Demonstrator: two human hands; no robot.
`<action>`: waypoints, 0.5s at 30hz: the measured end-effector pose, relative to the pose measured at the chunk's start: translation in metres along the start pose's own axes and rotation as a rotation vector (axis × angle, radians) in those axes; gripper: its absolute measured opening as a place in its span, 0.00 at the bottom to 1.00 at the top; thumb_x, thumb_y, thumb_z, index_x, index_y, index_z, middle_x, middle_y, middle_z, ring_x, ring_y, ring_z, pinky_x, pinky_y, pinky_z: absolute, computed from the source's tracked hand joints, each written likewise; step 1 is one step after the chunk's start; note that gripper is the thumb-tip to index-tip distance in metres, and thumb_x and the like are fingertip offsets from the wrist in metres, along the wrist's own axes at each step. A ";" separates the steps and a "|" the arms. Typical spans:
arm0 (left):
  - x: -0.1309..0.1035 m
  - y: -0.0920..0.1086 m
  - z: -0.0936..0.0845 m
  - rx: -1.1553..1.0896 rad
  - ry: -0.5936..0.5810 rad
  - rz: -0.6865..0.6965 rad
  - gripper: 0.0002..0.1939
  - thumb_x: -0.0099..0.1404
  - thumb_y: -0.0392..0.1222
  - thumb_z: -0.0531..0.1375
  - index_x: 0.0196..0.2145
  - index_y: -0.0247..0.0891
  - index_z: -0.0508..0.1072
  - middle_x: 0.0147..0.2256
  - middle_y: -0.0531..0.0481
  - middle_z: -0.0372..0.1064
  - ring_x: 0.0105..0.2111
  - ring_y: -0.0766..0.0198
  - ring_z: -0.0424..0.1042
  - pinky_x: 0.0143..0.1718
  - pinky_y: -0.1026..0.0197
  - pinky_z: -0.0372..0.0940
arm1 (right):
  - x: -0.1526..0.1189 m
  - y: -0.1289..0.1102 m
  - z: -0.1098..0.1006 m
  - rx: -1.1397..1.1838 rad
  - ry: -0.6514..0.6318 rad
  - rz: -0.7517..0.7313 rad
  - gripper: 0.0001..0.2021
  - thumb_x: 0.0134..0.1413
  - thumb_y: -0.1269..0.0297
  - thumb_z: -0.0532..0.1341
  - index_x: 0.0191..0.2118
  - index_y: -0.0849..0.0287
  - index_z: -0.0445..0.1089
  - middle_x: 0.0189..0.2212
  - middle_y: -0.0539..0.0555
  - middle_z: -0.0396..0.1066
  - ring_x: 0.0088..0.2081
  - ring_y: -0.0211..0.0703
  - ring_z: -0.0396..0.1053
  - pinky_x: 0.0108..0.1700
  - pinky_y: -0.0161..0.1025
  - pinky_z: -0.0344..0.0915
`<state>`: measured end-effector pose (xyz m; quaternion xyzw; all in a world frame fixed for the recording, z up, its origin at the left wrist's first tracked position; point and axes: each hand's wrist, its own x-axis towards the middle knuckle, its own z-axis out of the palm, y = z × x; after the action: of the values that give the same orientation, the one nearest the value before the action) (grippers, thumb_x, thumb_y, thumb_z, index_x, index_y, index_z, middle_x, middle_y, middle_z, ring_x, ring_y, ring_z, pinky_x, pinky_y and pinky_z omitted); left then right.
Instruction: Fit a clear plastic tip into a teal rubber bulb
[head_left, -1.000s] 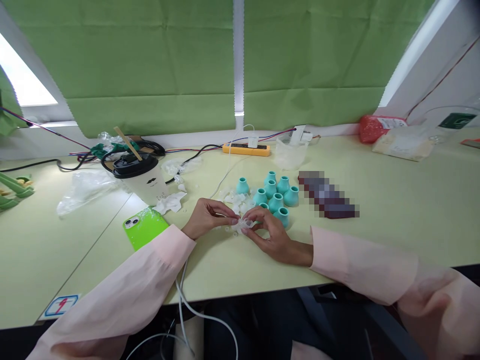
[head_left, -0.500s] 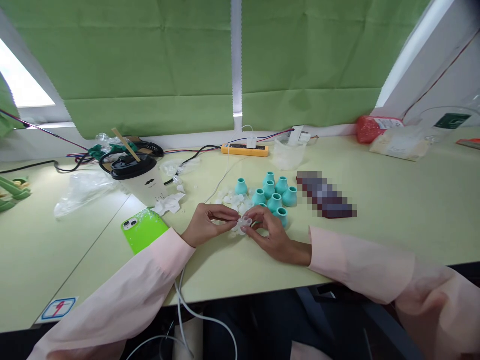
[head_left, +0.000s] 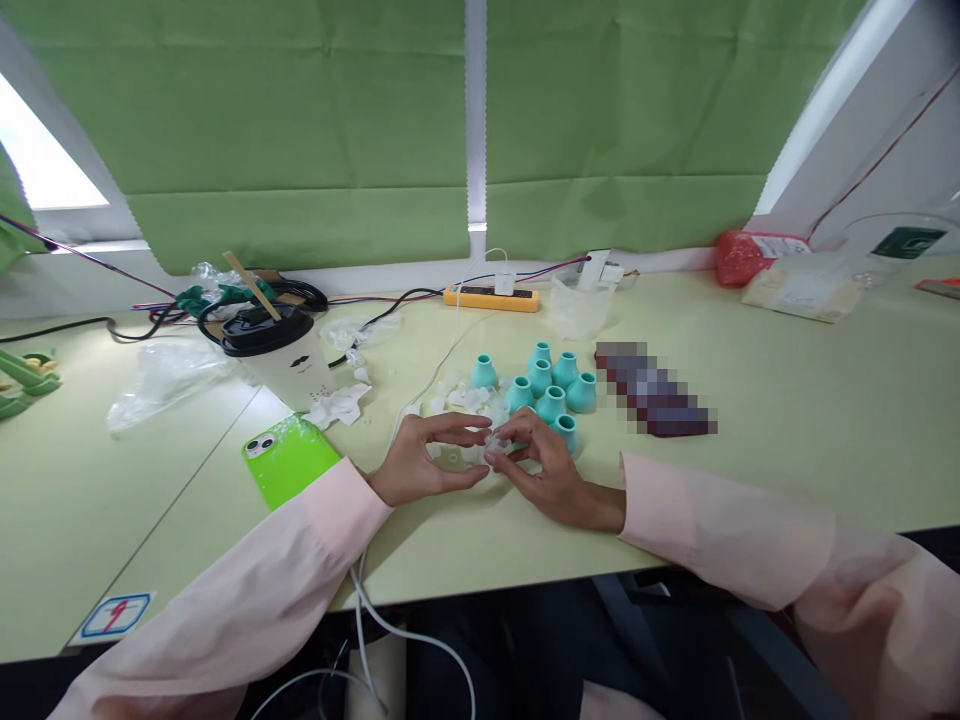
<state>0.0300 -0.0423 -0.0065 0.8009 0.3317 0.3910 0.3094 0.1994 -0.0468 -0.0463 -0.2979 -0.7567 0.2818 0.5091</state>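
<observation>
My right hand (head_left: 546,468) pinches a small translucent white plastic piece (head_left: 496,444) between thumb and fingertips. Beside it, my left hand (head_left: 429,458) has its thumb and fingers spread apart, its fingertips close to the same piece; nothing shows between them. Just behind my hands lies a loose pile of translucent white pieces (head_left: 477,398), partly hidden by my fingers. Several turquoise bottle-shaped pieces (head_left: 554,404) with round open tops stand upright beyond my right hand. One more turquoise piece (head_left: 484,372) stands apart to their left.
A green phone (head_left: 291,458) lies by my left sleeve, before a lidded paper cup (head_left: 281,362) and crumpled tissue (head_left: 339,405). Farther back are an orange power strip (head_left: 491,299) and a translucent plastic cup (head_left: 580,308). Right lies a pixelated dark-red item (head_left: 654,390); a white cable (head_left: 439,365) crosses the table.
My left thumb and fingers have spread apart, away from the translucent piece. My right hand still holds it, in nearly the same place.
</observation>
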 end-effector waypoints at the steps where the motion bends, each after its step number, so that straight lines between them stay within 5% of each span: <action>1: 0.000 0.000 0.002 0.022 0.011 0.042 0.19 0.45 0.38 0.63 0.38 0.35 0.69 0.35 0.46 0.72 0.33 0.60 0.72 0.37 0.61 0.68 | 0.000 0.000 0.000 0.003 0.010 -0.001 0.07 0.49 0.67 0.56 0.35 0.55 0.57 0.32 0.51 0.56 0.33 0.35 0.61 0.29 0.33 0.69; 5: -0.003 0.000 0.010 0.119 0.078 0.179 0.15 0.48 0.37 0.61 0.37 0.34 0.69 0.32 0.47 0.71 0.31 0.65 0.70 0.34 0.63 0.68 | 0.002 0.001 0.000 0.014 0.036 -0.037 0.08 0.47 0.70 0.57 0.35 0.56 0.58 0.32 0.51 0.56 0.34 0.35 0.61 0.30 0.33 0.69; 15: 0.000 -0.001 0.011 0.274 0.136 0.275 0.15 0.50 0.38 0.61 0.37 0.34 0.68 0.36 0.43 0.67 0.37 0.61 0.67 0.38 0.58 0.65 | 0.007 -0.002 -0.003 -0.057 0.090 -0.290 0.12 0.43 0.74 0.60 0.34 0.55 0.59 0.32 0.51 0.64 0.37 0.40 0.63 0.39 0.44 0.65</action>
<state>0.0384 -0.0448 -0.0126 0.8449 0.2895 0.4340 0.1181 0.1997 -0.0429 -0.0394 -0.2122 -0.7760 0.1699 0.5692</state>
